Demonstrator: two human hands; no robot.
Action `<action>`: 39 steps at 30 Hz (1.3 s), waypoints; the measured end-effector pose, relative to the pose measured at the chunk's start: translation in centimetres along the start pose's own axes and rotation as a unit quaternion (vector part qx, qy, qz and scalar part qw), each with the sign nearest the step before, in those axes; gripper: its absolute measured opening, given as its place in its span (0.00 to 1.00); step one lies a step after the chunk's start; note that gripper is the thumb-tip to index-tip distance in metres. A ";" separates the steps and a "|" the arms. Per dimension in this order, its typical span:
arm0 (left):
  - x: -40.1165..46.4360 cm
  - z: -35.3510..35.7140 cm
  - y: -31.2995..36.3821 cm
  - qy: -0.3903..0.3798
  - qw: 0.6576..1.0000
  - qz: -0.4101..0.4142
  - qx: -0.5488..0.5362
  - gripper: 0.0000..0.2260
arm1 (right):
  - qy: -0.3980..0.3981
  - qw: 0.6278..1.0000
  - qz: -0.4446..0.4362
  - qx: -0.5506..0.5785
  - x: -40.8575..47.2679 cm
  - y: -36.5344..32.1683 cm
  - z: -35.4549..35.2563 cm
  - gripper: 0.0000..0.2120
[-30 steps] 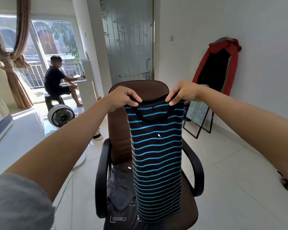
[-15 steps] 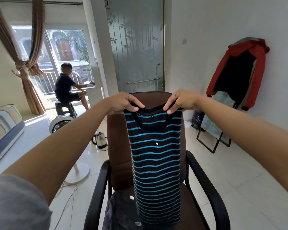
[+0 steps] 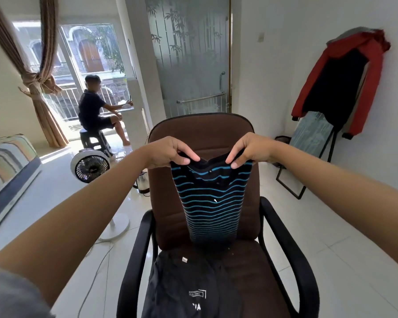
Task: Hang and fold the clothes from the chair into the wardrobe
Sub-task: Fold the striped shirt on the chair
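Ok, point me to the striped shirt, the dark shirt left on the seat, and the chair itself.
striped shirt (image 3: 213,200): head view, middle of the hanging striped front.
dark shirt (image 3: 189,285): head view, fabric above its white printed logo.
chair (image 3: 202,131): head view, bare brown backrest above the hands.

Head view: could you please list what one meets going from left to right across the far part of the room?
Tied curtain → seated person → frosted glass door → red jacket hanging by the wall.
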State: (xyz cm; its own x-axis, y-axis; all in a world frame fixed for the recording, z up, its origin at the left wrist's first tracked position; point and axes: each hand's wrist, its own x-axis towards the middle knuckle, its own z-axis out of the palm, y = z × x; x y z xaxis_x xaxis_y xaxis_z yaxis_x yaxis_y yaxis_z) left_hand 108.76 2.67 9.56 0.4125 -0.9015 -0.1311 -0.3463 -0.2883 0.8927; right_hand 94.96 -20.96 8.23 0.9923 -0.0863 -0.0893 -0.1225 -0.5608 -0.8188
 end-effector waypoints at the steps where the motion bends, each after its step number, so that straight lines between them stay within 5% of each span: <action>1: -0.9 1.0 -0.5 -0.011 1.000 -0.002 0.001 0.18 | -0.009 1.000 0.005 0.000 -0.9 0.5 0.9 0.13; 21: -23.7 26.9 -18.6 -0.181 0.975 -0.126 -0.014 0.14 | -0.221 0.963 0.154 0.025 -25.0 13.4 28.2 0.10; 30: -19.7 26.8 -24.8 -0.133 0.973 -0.186 -0.029 0.16 | -0.191 0.960 0.194 0.069 -21.2 18.6 30.0 0.10; 39: -6.1 23.2 -33.2 -0.021 0.974 -0.224 -0.008 0.21 | -0.131 0.960 0.237 0.069 -8.2 27.2 28.4 0.10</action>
State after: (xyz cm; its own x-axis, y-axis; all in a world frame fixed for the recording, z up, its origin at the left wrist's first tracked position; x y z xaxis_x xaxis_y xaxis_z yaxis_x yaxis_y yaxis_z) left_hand 98.19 10.25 -29.25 0.4845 -0.6986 -0.5264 -0.1265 -0.6514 0.7481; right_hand 84.10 -12.09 -29.38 0.7988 -0.0857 -0.5955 -0.5762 -0.3939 -0.7162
